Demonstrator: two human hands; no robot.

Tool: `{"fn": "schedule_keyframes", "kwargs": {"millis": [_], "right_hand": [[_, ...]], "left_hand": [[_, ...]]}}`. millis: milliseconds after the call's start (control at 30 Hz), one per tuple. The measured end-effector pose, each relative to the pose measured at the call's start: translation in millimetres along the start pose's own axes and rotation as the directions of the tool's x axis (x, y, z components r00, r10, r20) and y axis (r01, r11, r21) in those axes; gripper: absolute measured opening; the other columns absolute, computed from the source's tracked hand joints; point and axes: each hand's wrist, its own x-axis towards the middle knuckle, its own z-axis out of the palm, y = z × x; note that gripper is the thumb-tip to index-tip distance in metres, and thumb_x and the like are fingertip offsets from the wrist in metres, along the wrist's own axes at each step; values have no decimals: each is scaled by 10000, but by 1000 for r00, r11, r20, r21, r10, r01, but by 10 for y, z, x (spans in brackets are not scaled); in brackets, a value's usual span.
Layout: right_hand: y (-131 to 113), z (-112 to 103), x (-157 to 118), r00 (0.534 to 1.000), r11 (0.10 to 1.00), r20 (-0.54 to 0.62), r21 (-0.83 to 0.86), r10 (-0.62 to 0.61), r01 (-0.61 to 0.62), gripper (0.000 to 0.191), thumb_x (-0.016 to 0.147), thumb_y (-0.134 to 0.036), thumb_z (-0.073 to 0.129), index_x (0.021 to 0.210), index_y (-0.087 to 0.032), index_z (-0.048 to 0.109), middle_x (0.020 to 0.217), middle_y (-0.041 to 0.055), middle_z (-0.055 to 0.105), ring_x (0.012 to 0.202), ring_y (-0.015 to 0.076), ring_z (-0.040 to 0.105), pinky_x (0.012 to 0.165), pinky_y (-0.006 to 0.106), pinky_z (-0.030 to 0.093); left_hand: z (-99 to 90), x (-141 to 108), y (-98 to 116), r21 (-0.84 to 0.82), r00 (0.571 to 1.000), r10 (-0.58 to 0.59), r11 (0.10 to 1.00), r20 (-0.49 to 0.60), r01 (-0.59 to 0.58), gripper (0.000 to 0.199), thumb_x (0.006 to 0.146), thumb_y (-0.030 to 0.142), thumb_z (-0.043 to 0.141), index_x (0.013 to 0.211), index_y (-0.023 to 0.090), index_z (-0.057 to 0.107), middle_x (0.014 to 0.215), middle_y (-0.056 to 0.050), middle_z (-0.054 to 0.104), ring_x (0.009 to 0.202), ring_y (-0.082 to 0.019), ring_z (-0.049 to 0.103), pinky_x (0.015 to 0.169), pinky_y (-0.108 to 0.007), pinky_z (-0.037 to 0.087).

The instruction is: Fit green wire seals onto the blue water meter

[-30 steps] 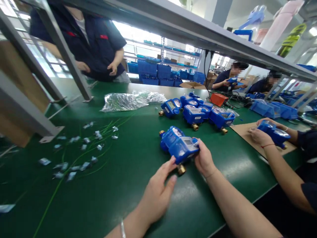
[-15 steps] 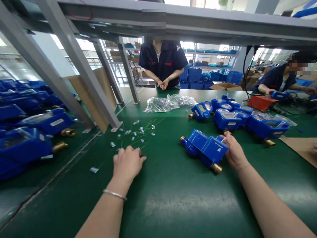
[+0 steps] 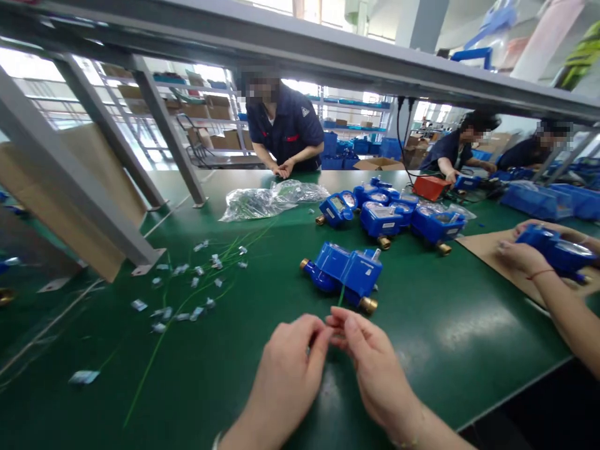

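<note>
Below the near blue water meter (image 3: 349, 272), both my hands meet over the green table. My left hand (image 3: 290, 369) is closed in a pinch, and whatever sits between its fingertips is hidden. My right hand (image 3: 375, 359) touches it with bent, closed fingertips. A short green wire (image 3: 341, 295) rises from these fingertips to the meter's side. The meter lies on the table with brass ends, apart from my palms. To the left are scattered several small clear tags (image 3: 197, 312) with thin green wires, like wire seals.
Several more blue meters (image 3: 384, 219) stand behind, beside crumpled clear plastic (image 3: 272, 199). Metal posts (image 3: 105, 187) rise at left under an overhead beam (image 3: 281, 47). At right, another person's hands (image 3: 525, 259) hold a meter over cardboard (image 3: 487, 253). A person (image 3: 285, 125) stands opposite.
My left hand has left the scattered tags and come to the middle. My right hand has let go of the meter's side and joined it. The view has swung right.
</note>
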Motion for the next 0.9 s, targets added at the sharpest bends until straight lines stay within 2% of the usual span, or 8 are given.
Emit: {"fn": "schedule_keyframes", "kwargs": {"millis": [100, 200, 333, 400, 467, 533, 600, 900], "right_hand": [[-4, 70, -10, 993, 984, -103, 162, -54, 70, 276, 814, -454, 602, 846, -182, 638, 829, 31, 615, 801, 143, 568, 755, 264, 462], [-140, -68, 17, 979, 964, -179, 230, -92, 133, 245, 841, -437, 569, 845, -194, 604, 711, -17, 521, 599, 78, 468, 558, 190, 397], [-436, -393, 62, 944, 949, -166, -190, -284, 252, 251, 885, -409, 505, 1049, -222, 542, 641, -46, 450, 549, 89, 410, 519, 207, 335], [-607, -540, 98, 903, 778, -89, -547, -420, 308, 215, 884, -375, 511, 1033, -223, 541, 664, -30, 495, 623, 122, 465, 596, 248, 371], [-767, -645, 147, 850, 466, 61, -814, -524, 346, 138, 889, -329, 503, 905, -210, 572, 731, 0, 545, 700, 149, 489, 664, 287, 378], [-891, -710, 207, 804, 166, 211, -920, -556, 356, 142, 896, -279, 488, 830, -197, 583, 795, 26, 560, 775, 171, 489, 722, 314, 373], [-975, -752, 272, 784, -9, 298, -937, -545, 350, 141, 903, -255, 477, 843, -193, 588, 797, 34, 546, 795, 182, 478, 736, 324, 372], [-1148, -786, 525, 794, -250, 435, -899, -425, 359, 150, 906, -253, 484, 842, -194, 606, 786, 41, 521, 780, 185, 471, 711, 324, 381]], "left_hand": [[354, -135, 166, -111, 987, 84, 991, 135, -69, 217, 902, 293, 400, 765, 222, 552, 797, -39, 646, 722, -213, 565, 675, -326, 387], [458, -148, 222, -267, 974, 96, 963, 206, -38, 213, 902, 305, 409, 761, 218, 543, 774, -39, 628, 704, -198, 567, 650, -303, 401], [417, 139, 228, -446, 990, 46, 895, 137, 20, 213, 890, 378, 431, 824, 213, 549, 804, -26, 593, 734, -187, 551, 673, -293, 421], [461, 368, 187, -494, 996, -68, 865, 63, 91, 233, 874, 411, 444, 858, 204, 550, 811, -25, 593, 736, -192, 554, 673, -301, 424], [565, 565, 124, -530, 990, -133, 837, 48, 139, 272, 874, 433, 423, 873, 191, 547, 786, -23, 599, 715, -193, 563, 659, -305, 427], [691, 674, 61, -554, 986, -154, 816, 65, 165, 304, 878, 445, 398, 871, 182, 549, 741, -19, 599, 694, -195, 572, 645, -306, 433], [787, 698, 15, -575, 983, -160, 797, 91, 184, 314, 875, 448, 400, 856, 179, 561, 710, -15, 600, 674, -195, 577, 631, -304, 435], [804, 688, -85, -661, 979, -113, 724, 168, 197, 277, 847, 403, 454, 914, 185, 611, 738, -14, 640, 678, -186, 587, 633, -283, 444]]}}
